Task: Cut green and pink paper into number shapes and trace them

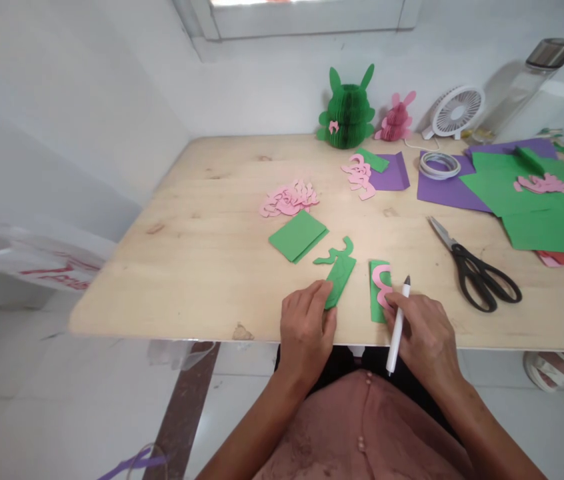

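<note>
My left hand [307, 317] grips the lower end of a folded green paper piece [343, 270] at the table's front edge. Faint curved lines run over that paper. Just beyond it lies a curvy green cutout [337, 252]. A white pen [399, 327], dark tip pointing away from me, sits between the fingers of my right hand [427, 333]. Those same fingertips are at a pink curvy paper cutout [381, 279], which lies over a green paper strip [377, 307]. A folded green paper square [298, 237] rests farther off to the left.
Black-handled scissors [477, 273] lie at right. Pink cutouts [289, 199], a tape roll [439, 165], purple paper [391, 172] and green sheets [552, 223] lie farther back. Along the wall stand a green paper rabbit [349, 117], a pink one [396, 121], a fan [458, 112] and a bottle [525, 93].
</note>
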Available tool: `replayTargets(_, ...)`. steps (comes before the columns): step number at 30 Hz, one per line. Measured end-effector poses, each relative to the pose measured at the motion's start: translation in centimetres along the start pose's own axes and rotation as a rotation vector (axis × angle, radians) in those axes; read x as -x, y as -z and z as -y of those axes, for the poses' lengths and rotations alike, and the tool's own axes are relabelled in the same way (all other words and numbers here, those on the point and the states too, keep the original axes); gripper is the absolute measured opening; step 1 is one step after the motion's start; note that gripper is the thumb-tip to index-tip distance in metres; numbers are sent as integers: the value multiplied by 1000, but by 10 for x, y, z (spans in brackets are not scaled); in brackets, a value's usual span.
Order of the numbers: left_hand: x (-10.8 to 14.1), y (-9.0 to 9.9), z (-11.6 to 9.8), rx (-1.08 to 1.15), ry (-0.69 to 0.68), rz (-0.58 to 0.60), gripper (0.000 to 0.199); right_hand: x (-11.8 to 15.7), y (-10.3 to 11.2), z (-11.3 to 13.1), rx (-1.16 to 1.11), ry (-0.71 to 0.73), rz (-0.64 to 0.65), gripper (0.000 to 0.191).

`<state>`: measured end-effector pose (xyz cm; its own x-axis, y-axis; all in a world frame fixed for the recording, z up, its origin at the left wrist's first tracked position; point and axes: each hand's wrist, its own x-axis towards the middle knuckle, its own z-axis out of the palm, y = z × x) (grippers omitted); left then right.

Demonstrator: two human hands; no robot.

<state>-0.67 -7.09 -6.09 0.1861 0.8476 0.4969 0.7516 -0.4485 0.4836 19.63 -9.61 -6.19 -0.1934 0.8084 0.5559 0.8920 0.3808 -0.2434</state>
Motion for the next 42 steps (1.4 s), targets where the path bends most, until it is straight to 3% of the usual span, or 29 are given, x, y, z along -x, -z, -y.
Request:
replayTargets(13,1,5,-9,-6,-92,-15,33,-3,2,5,-17,-75,-6,19)
replayTargets(22,-9,-9,-37,113,-231,183,26,5,10,5,-30,-49,3,23)
replayTargets(29,-7,-17,-36,83,-257,256,23,6,9,3,30,-18,40,22)
replayTargets(42,-3,-23,-34,102,-251,240,23,1,5,3,58,-25,29,19)
